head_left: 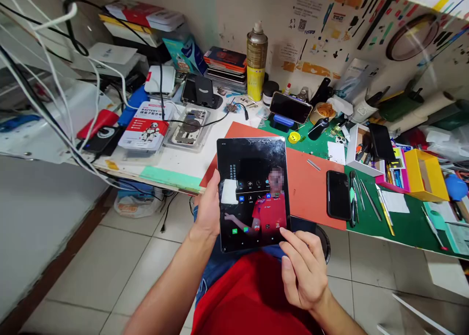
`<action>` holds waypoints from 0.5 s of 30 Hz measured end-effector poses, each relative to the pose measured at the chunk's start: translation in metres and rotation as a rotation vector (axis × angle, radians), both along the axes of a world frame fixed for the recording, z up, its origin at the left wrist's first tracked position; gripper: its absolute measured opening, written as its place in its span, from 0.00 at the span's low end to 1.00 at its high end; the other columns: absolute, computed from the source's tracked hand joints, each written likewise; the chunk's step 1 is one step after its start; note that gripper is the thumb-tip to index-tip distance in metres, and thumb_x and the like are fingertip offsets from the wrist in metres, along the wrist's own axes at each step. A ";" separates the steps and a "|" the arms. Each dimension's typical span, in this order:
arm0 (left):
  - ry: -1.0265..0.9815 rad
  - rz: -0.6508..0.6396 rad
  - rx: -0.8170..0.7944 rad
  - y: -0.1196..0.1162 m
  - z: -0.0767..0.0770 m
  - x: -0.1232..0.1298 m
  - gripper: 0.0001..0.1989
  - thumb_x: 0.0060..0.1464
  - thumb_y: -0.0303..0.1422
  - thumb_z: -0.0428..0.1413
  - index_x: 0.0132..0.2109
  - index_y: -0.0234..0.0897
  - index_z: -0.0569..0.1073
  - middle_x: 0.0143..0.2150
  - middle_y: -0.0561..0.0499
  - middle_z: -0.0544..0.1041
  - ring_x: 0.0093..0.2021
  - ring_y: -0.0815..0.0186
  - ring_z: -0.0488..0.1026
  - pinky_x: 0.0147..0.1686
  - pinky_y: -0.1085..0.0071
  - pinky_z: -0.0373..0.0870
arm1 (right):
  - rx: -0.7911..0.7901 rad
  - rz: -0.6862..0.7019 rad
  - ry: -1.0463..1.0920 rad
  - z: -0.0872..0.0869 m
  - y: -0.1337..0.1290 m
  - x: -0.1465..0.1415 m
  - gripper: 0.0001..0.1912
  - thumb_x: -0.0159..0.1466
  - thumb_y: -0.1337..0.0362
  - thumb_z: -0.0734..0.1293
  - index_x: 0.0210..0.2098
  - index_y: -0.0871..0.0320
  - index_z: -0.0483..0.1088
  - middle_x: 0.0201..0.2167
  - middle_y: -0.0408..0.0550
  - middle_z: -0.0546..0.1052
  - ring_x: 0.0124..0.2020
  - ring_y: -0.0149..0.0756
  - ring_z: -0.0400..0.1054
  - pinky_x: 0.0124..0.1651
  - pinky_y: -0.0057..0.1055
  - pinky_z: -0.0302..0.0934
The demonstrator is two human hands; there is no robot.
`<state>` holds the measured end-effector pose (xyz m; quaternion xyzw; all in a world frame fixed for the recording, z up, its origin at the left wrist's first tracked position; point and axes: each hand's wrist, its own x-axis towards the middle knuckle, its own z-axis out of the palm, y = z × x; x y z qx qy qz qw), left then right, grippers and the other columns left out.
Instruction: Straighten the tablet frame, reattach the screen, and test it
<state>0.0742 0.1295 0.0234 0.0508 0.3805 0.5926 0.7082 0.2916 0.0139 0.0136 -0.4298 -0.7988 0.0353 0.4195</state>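
A black tablet is held upright over my lap, its lit screen showing rows of app icons and a reflection. My left hand grips its left edge, with the fingers hidden behind it. My right hand is at the tablet's lower right corner, index fingertip at or just over the screen, the other fingers loosely bent and apart. Nothing is held in it. Behind the tablet lies an orange-red mat on the bench.
A black phone, tweezers and other slim tools lie right on the green mat. Another phone leans on a blue stand. A spray can, a battery box and hanging cables stand further back and left.
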 end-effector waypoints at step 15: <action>-0.015 -0.060 0.024 -0.005 0.010 0.015 0.26 0.70 0.49 0.55 0.64 0.39 0.79 0.59 0.47 0.86 0.70 0.46 0.73 0.72 0.49 0.68 | -0.051 -0.015 -0.088 0.001 -0.008 -0.003 0.19 0.67 0.67 0.64 0.57 0.63 0.72 0.64 0.63 0.78 0.58 0.57 0.68 0.58 0.51 0.65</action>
